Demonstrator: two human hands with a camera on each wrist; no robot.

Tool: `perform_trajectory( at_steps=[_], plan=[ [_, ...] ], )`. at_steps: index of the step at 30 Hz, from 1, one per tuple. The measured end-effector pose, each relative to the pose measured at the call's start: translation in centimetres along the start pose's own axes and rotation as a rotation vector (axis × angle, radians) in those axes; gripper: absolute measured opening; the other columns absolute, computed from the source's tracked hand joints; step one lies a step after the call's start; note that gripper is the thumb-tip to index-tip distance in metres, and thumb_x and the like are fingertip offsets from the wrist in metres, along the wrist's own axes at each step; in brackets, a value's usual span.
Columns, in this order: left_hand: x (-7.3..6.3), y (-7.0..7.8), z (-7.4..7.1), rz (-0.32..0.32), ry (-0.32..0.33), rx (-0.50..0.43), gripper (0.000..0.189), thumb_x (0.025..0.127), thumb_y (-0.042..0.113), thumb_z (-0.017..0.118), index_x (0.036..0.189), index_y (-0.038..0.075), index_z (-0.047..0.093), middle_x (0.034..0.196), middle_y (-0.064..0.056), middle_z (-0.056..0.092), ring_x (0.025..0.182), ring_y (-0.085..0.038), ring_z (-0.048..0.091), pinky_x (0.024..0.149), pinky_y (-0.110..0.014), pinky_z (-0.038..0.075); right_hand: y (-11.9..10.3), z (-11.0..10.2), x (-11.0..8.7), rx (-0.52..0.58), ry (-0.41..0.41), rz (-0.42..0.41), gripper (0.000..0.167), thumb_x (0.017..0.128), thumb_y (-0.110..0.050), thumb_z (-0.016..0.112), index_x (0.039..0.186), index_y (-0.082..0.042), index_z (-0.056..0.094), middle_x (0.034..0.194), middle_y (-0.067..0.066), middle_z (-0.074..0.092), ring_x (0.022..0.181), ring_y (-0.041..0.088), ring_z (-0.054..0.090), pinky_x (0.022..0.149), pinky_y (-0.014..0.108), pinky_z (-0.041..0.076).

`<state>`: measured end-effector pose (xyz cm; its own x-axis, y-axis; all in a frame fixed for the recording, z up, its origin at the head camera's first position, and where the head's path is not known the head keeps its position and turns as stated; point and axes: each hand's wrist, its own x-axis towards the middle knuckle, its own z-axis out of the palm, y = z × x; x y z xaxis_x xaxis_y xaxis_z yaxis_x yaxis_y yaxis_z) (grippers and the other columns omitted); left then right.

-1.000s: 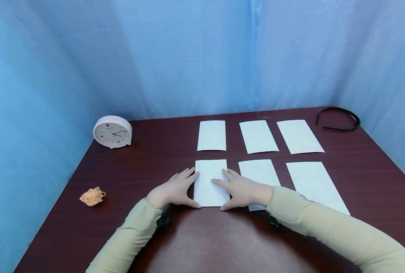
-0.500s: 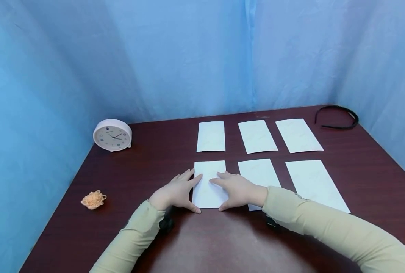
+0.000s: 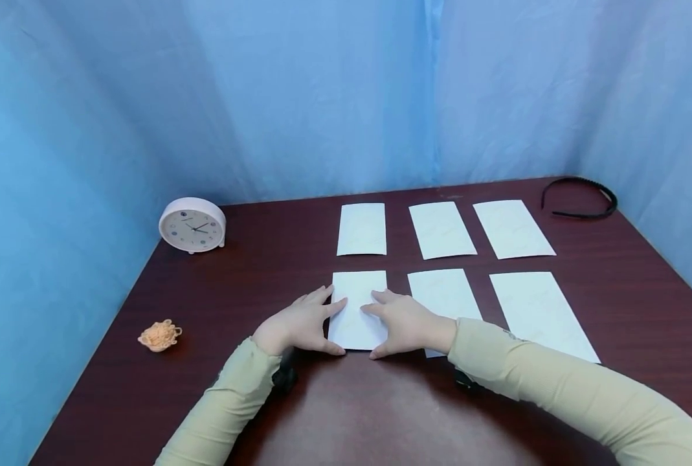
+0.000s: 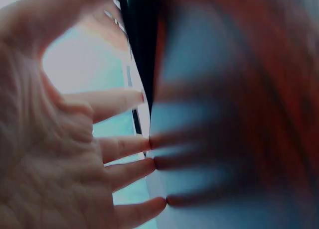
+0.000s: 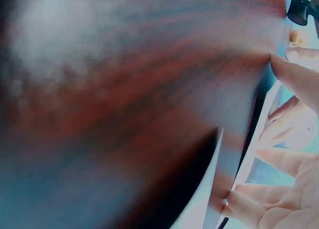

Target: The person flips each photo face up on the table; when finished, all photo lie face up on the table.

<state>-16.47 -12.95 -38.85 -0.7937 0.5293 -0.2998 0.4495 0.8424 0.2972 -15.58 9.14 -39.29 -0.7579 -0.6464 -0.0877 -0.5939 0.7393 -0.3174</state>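
Note:
A white rectangular sheet (image 3: 357,323) lies at the front left of two rows of similar sheets. My left hand (image 3: 301,323) spreads its fingers along its left side, index finger over the surface and thumb at the near corner. In the left wrist view, the fingers (image 4: 122,149) reach out straight, their tips meeting the dark glossy table. Across the sheet, my right hand (image 3: 410,323) lies along the right edge, its index finger over the paper and thumb by the other near corner. In the right wrist view, fingertips (image 5: 239,196) touch down beside a sheet's edge.
More white sheets stand in the rows: a front middle one (image 3: 447,301) partly under my right forearm, a front right one (image 3: 540,310), and three behind. A white clock (image 3: 193,225), an orange stringy bundle (image 3: 160,335) and a black headband (image 3: 584,197) lie farther out. Blue curtains (image 3: 322,97) surround the table.
Both hands have come slightly closer together over the front left sheet, the right one shifting a little left. The other sheets stay where they were; the head view has shifted slightly.

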Motion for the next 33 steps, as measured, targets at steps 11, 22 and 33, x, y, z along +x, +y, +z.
perform_trajectory(
  at_steps=[11, 22, 33],
  plan=[
    [-0.3, -0.9, -0.7, 0.016, -0.05, -0.124, 0.065, 0.086, 0.051, 0.061, 0.141, 0.02, 0.046, 0.157, -0.011, 0.02, 0.145, -0.03, 0.014, 0.115, -0.047, 0.022, 0.8, -1.0, -0.7, 0.107, -0.06, -0.118, 0.039, 0.086, -0.021, 0.065, 0.121, -0.003, 0.064, 0.128, 0.019, 0.059, 0.117, 0.04, 0.055, 0.099, 0.051, 0.043],
    [-0.1, -2.3, -0.8, 0.114, 0.077, -0.276, 0.034, 0.09, 0.032, 0.064, 0.114, 0.009, 0.068, 0.143, -0.011, 0.046, 0.135, -0.027, 0.038, 0.107, -0.043, 0.036, 1.8, -2.1, 0.1, 0.397, 0.137, 0.004, 0.021, 0.095, -0.022, 0.057, 0.091, -0.008, 0.072, 0.07, -0.004, 0.064, 0.061, 0.005, 0.053, 0.064, 0.025, 0.046],
    [0.7, -2.2, -0.7, 0.057, 0.566, -0.521, 0.018, 0.089, 0.01, 0.065, 0.073, 0.001, 0.065, 0.064, 0.003, 0.049, 0.056, -0.008, 0.038, 0.056, -0.021, 0.033, 2.0, -2.9, 1.1, 0.88, 0.335, 0.222, 0.028, 0.095, -0.024, 0.057, 0.108, 0.0, 0.062, 0.099, 0.016, 0.07, 0.087, 0.026, 0.069, 0.081, 0.04, 0.056]
  ],
)
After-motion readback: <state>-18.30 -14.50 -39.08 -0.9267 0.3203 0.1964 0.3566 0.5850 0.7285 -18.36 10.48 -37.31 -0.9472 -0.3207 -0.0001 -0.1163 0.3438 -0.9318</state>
